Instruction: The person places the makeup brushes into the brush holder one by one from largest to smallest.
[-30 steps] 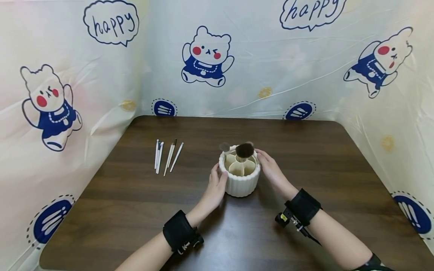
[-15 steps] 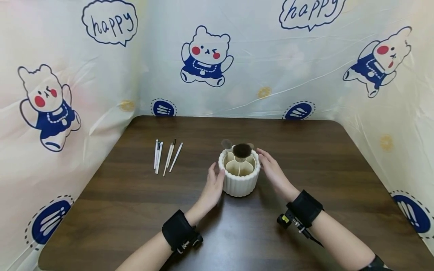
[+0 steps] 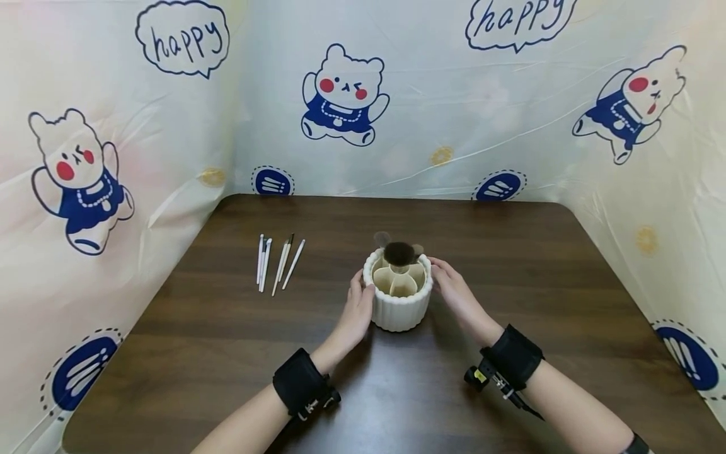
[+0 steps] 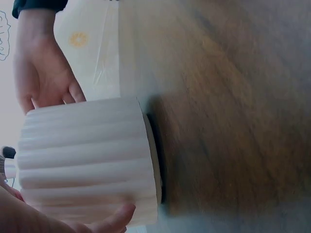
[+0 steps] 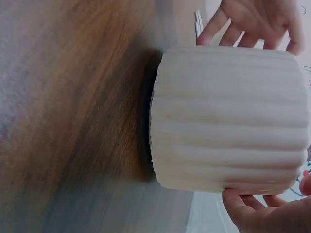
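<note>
Your left hand [image 3: 355, 311] and right hand [image 3: 457, 294] hold the cup [image 3: 398, 313] from opposite sides, upright on the table [image 3: 505, 249]. Advise: press evenly, tilt nothing, so the dark brush [image 3: 399, 254] doesn't sway.

The white holder [image 3: 399, 312] has turned clockwise, seen from above, over the past second. Its large dark brush head [image 3: 399, 253] has swung to the left, closing much of the gap to the small grey brush head [image 3: 382, 239], which has edged away from the person. The brownish brush head [image 3: 418, 250] (earlier mostly tucked behind the large one) now shows more clearly to its right. A different compartment [image 3: 404, 287] faces front. The right hand [image 3: 458, 296] has drawn slightly nearer the person; the left hand [image 3: 356, 312] has shifted a little leftward.
</note>
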### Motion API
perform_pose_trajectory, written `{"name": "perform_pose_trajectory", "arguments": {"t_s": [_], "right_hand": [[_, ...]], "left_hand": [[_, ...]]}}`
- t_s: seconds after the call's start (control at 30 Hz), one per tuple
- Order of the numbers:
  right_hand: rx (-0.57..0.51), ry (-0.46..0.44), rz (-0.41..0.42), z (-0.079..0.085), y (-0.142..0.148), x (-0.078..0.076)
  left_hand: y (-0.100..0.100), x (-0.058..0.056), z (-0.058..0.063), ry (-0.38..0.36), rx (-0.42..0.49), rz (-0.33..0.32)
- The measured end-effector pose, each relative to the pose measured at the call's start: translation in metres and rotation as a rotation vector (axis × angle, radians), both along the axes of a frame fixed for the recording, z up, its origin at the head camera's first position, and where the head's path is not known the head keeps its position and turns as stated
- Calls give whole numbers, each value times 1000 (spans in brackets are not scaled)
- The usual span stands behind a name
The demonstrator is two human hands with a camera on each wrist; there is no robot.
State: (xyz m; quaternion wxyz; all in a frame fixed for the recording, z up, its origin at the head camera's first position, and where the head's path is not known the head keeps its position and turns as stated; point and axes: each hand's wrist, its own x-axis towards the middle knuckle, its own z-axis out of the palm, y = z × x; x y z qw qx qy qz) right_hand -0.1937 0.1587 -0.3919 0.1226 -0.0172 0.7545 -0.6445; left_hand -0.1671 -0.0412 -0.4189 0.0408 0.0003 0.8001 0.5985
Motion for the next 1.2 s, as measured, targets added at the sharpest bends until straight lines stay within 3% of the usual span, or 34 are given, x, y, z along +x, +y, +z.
{"name": "perform_pose_trajectory", "arguments": {"t_s": [0.23, 0.5, 0.83, 0.97, 1.2], "right_hand": [[-14, -11, -14, -2, 1, -5], [-9, -21, -15, -5, -4, -19], [-35, -33, -22, -2, -7, -5], [-34, -39, -40, -1, -7, -4], [-36, -9, 3, -5, -5, -18]], "left_hand": [[0, 4, 1, -9, -7, 5], [5, 13, 4, 65, -9, -7], [-5, -5, 4, 105, 36, -36], [-7, -7, 5, 93, 31, -33], [-1, 5, 4, 18, 2, 3]]}}
